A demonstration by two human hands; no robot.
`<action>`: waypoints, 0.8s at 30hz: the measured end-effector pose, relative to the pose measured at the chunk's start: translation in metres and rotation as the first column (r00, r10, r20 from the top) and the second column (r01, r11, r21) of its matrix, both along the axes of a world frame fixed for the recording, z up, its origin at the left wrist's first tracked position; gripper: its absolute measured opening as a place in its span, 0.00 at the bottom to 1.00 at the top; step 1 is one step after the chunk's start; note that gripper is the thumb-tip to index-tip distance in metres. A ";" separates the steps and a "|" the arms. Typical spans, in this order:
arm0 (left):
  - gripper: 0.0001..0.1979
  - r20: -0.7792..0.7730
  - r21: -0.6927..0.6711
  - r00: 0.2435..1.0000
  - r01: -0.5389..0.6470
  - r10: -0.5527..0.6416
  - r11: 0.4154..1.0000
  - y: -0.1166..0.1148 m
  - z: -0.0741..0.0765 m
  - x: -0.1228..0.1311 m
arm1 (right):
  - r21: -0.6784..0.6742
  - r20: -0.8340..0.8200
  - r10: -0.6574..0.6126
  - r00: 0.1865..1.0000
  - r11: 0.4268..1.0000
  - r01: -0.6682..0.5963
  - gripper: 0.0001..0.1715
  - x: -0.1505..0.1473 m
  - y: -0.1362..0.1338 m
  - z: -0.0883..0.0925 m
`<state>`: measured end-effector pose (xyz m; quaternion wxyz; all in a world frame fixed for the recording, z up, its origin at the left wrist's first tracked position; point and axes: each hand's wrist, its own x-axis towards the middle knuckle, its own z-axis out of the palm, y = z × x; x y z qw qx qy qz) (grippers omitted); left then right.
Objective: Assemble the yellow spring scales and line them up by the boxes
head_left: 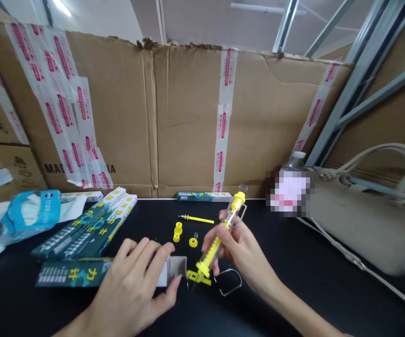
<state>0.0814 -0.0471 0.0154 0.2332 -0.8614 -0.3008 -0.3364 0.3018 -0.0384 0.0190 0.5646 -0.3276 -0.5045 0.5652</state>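
My right hand is closed around a yellow and clear syringe-like tool with wire loops, held tilted above the black table. My left hand rests on an open narrow green box, fingers bent over its open end. Just beyond the hands, a thin yellow rod, a small yellow fitting and a yellow ring lie loose on the table.
Several more long green-and-yellow boxes are stacked at the left, next to a blue tissue pack. Another box lies by the taped cardboard wall. A beige handbag and a bottle stand at the right.
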 end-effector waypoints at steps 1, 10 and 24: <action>0.12 -0.008 -0.005 1.000 0.001 -0.001 1.000 0.001 0.000 -0.001 | -0.005 -0.022 0.029 0.999 1.000 -0.030 0.32 0.000 0.000 0.000; 0.12 -0.019 -0.047 0.997 -0.081 0.080 0.996 -0.001 -0.001 0.001 | -0.030 -0.151 0.122 0.981 0.991 -0.128 0.28 0.000 -0.005 0.002; 0.16 -0.019 -0.072 0.998 -0.067 0.066 0.995 -0.004 -0.005 0.004 | 0.061 -0.206 0.177 0.962 0.984 -0.168 0.24 -0.006 -0.007 -0.001</action>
